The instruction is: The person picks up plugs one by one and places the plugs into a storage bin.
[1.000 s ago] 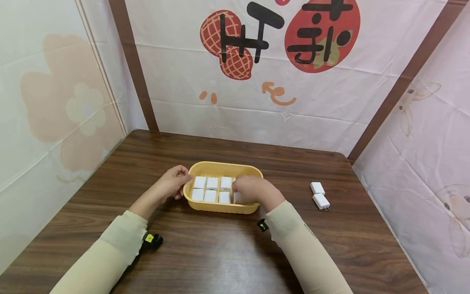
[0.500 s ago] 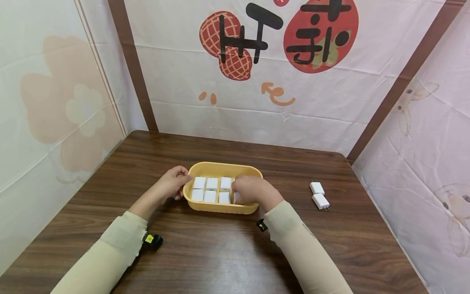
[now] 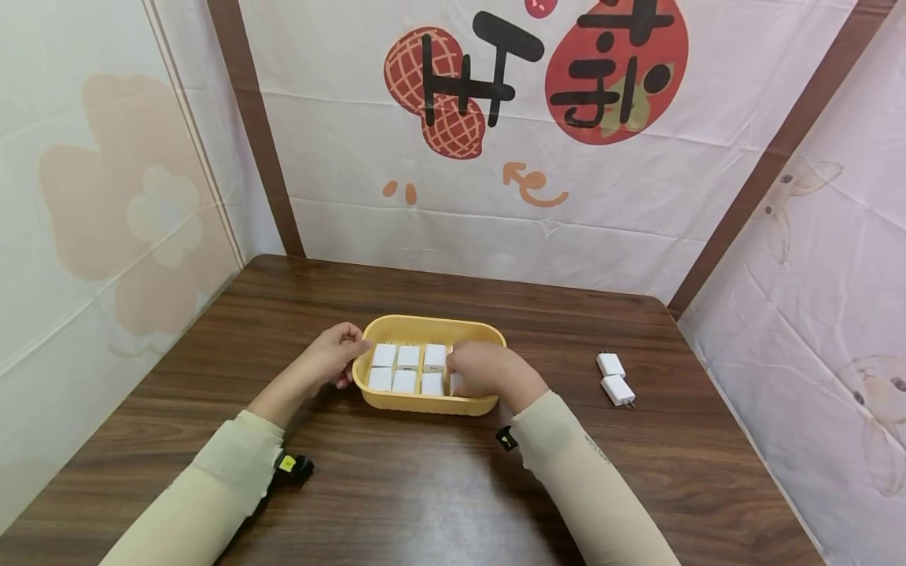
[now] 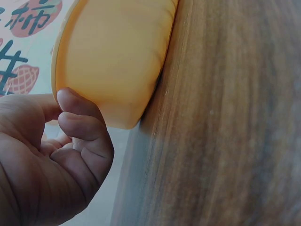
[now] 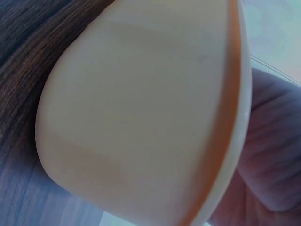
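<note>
A yellow oval basket (image 3: 425,405) stands on the table with several white charger plugs (image 3: 407,358) in two rows inside. At its left end my left hand (image 3: 331,354) pinches the rim between thumb and fingers; the left wrist view shows the curled fingers against the basket's outer wall. My right hand (image 3: 488,369) reaches over the right end, its fingers curled down at a white charger plug (image 3: 456,385) that shows only in part. The fingertips are hidden by the hand. In the right wrist view the basket's wall covers most of that hand.
Two more white charger plugs (image 3: 611,365) lie touching on the right side of the brown wooden table (image 3: 425,487). Printed cloth walls (image 3: 495,220) enclose the table at the back and on both sides.
Both hands and the basket keep their places. The whole head view has shifted down very slightly.
</note>
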`<state>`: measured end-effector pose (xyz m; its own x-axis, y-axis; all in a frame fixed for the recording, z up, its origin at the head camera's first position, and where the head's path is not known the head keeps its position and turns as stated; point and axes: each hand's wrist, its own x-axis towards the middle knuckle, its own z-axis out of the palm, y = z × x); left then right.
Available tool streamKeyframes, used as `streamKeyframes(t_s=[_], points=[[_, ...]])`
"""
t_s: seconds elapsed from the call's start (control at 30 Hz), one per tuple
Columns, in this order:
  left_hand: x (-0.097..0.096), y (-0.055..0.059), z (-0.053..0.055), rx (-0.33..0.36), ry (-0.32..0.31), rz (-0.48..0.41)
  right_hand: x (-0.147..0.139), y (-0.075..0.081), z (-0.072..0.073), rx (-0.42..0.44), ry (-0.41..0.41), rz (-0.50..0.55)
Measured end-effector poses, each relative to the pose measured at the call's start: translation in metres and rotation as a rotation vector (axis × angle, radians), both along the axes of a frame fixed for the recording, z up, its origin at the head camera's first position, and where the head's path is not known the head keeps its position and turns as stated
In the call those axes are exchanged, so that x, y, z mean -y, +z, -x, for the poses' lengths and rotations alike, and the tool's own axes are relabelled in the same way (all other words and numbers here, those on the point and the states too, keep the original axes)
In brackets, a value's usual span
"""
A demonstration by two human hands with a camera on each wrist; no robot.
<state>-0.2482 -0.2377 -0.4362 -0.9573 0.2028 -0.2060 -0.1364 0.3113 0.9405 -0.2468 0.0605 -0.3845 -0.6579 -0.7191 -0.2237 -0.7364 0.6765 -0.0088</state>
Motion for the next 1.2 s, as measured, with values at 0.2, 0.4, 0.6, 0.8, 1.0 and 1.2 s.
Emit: streamKeyframes(t_s=[0.2, 0.4, 0.6, 0.8, 1.0, 1.2], points=[[0.001, -0.001, 0.001, 0.002, -0.002, 0.004, -0.002, 0.002, -0.001, 0.011, 0.016, 0.030], [0.001, 0.003, 0.002, -0.003, -0.002, 0.002, -0.005, 0.008, -0.001, -0.024, 0.034, 0.035], [0.001, 0.004, 0.000, 0.008, 0.002, -0.001, -0.010, 0.016, -0.007, -0.041, 0.023, 0.043], [0.001, 0.003, -0.001, 0.002, 0.009, 0.000, -0.017, 0.018, -0.013, -0.087, 0.011, 0.063], [0.000, 0.003, -0.002, 0.003, 0.010, 0.008, -0.027, 0.020, -0.018, -0.134, 0.021, 0.076], [-0.002, 0.003, -0.005, 0.009, 0.018, 0.009, -0.042, 0.020, -0.025, -0.225, 0.074, 0.079]])
